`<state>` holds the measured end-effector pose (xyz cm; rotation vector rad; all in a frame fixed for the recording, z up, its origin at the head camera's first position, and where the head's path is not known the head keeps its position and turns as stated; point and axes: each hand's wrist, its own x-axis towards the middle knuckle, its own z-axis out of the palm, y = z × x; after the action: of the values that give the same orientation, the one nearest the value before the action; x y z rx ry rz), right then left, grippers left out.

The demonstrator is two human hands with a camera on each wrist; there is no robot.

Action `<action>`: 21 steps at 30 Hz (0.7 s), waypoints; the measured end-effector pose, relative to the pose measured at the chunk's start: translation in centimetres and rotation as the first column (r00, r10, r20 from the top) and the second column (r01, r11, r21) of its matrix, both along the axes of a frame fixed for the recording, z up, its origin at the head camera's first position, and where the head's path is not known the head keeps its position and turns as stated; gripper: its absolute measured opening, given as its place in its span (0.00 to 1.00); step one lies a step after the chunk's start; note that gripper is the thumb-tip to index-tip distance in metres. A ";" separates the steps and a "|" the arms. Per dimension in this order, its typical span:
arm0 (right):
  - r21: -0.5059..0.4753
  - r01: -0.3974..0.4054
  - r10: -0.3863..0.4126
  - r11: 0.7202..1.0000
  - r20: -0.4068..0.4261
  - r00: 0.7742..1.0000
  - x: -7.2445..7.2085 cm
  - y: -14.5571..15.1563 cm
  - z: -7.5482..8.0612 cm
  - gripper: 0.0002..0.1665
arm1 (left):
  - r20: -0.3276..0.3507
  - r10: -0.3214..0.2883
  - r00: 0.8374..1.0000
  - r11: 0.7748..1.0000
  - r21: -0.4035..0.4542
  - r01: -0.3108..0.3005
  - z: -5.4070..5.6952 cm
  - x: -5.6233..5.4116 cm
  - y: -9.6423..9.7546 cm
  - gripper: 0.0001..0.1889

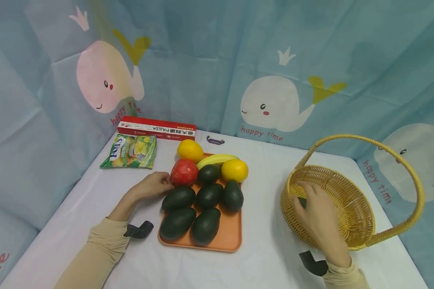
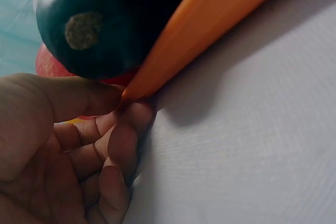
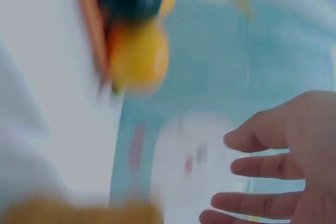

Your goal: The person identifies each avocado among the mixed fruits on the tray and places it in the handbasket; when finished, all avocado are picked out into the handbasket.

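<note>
My left hand (image 1: 152, 187) pinches the left rim of an orange tray (image 1: 228, 237), thumb above and fingers below, as the left wrist view shows. Several dark green avocados (image 1: 177, 223) lie on the tray, along with a red pomegranate-like fruit (image 1: 185, 172), a banana (image 1: 217, 159) and yellow-orange round fruits (image 1: 235, 170). Over the wicker basket (image 1: 358, 208) hovers my right hand (image 1: 320, 214); its fingers are spread with nothing held in the right wrist view (image 3: 283, 161). A dark green thing, probably an avocado (image 1: 302, 202), shows partly beneath that hand.
Behind my left hand lie a green candy bag (image 1: 132, 151) and a red pasta box (image 1: 155, 127). A small dark purple item (image 1: 215, 140) sits near the table's back edge. The basket's tall handle (image 1: 401, 156) arches to the right. A whale-print curtain (image 1: 202, 60) surrounds the table.
</note>
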<state>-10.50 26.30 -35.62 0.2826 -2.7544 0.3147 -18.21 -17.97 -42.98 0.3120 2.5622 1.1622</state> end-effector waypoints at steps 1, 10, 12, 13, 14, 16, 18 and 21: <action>-0.013 -0.041 0.040 0.999 -0.071 0.997 0.1 -1.4 -0.1 0.24 | 0.004 0.001 1.000 1.000 0.001 -0.001 0.0 0.0 0.0 0.07; 0.137 -0.298 0.288 0.945 0.090 0.954 -0.8 -10.2 -3.2 0.34 | 0.014 0.022 1.000 1.000 0.004 -0.022 -0.7 0.4 0.2 0.08; 0.150 -0.344 0.323 0.927 0.150 0.934 -1.1 -10.8 -3.9 0.35 | 0.003 0.019 1.000 1.000 -0.004 -0.019 -0.8 0.4 0.3 0.07; 0.139 -0.368 0.343 0.919 0.175 0.923 -1.2 -11.0 -4.2 0.36 | -0.006 0.010 1.000 1.000 -0.006 -0.010 -0.8 0.5 0.3 0.08; 0.133 -0.389 0.361 0.912 0.192 0.912 -1.2 -11.1 -4.5 0.36 | -0.005 0.016 1.000 1.000 -0.010 -0.016 -0.8 0.4 0.4 0.08; 0.123 -0.413 0.383 0.902 0.210 0.900 -1.2 -11.3 -4.9 0.36 | -0.021 0.013 1.000 1.000 -0.014 -0.014 -0.7 0.4 0.4 0.08; 0.121 -0.425 0.396 0.897 0.207 0.894 -1.1 -11.5 -5.1 0.36 | -0.034 0.009 0.999 1.000 -0.014 -0.009 -0.5 0.4 0.4 0.08; 0.116 -0.432 0.406 0.894 0.197 0.892 -0.8 -11.6 -5.0 0.36 | -0.039 0.004 0.999 1.000 -0.014 -0.005 -0.2 0.2 0.3 0.07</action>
<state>-11.34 14.65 -40.63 0.9448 -2.8654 0.2357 -17.97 -17.70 -43.21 0.3288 2.6050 1.1503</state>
